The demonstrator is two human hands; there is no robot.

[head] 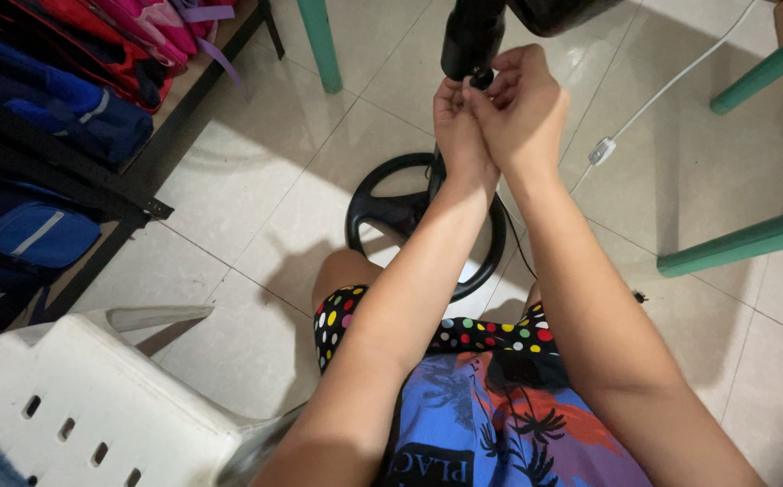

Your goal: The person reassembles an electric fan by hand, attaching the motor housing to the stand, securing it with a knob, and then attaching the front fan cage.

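Observation:
A black stand fan rises in front of me, its round base (pixel 382 194) on the tiled floor and its neck (pixel 471 36) at the top of the view. My left hand (pixel 457 126) and my right hand (pixel 522 99) are pressed together at the neck, just below the motor housing (pixel 554 11). The fingers of both hands pinch a small black part (pixel 480 79) on the fan's neck. What exactly the fingers hold is hidden between them.
A white plastic chair (pixel 85 406) stands at the lower left. A dark rack (pixel 94 171) with school bags lines the left side. Green table legs (pixel 743 242) stand at the right and one (pixel 319 41) at the top. A white cord with a switch (pixel 602 150) trails over the tiles.

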